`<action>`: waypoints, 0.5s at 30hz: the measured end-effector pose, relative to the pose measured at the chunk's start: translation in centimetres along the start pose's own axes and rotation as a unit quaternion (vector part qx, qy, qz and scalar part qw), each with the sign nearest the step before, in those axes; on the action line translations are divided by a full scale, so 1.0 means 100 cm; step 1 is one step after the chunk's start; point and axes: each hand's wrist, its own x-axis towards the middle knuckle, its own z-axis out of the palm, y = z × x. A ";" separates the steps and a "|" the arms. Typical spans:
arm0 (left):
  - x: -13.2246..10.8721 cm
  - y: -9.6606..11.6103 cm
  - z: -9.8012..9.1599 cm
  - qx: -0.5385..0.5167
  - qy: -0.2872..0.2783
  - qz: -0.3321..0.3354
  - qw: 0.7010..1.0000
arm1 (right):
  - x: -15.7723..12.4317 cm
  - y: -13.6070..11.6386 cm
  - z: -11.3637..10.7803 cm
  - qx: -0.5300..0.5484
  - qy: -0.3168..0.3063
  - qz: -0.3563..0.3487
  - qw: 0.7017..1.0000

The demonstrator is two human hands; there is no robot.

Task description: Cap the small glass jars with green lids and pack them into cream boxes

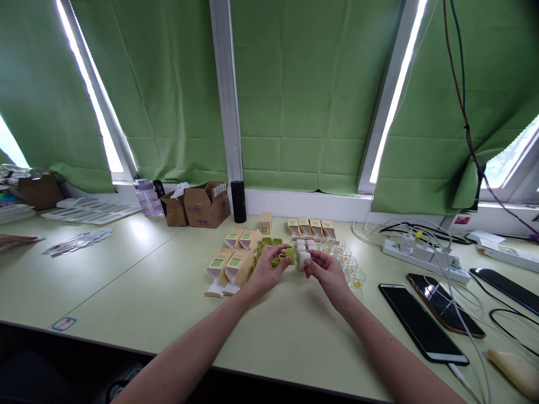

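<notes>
My left hand (272,266) pinches a small green holder (290,255) between thumb and fingers. Close beside it, my right hand (327,272) grips a small white rounded block (304,259) by its side. More green holders (272,241) are partly hidden behind my left hand. Several pale pinkish-white blocks (306,243) stand just behind the one in my right hand. To the right are rows of small clear cups (357,278) with yellow inside. Small tan cartons (238,267) with green labels and opened white flaps stand left of my left hand.
More tan cartons (311,229) line the back. A black cylinder (238,202), cardboard boxes (206,205) and a purple bottle (148,197) stand by the window. Phones (423,322), cables and a power strip (425,261) occupy the right. Another person's hand (19,239) is at far left.
</notes>
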 end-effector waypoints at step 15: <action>-0.001 0.005 0.002 0.022 -0.019 0.002 1.000 | -0.002 -0.004 0.003 -0.082 -0.031 -0.015 0.996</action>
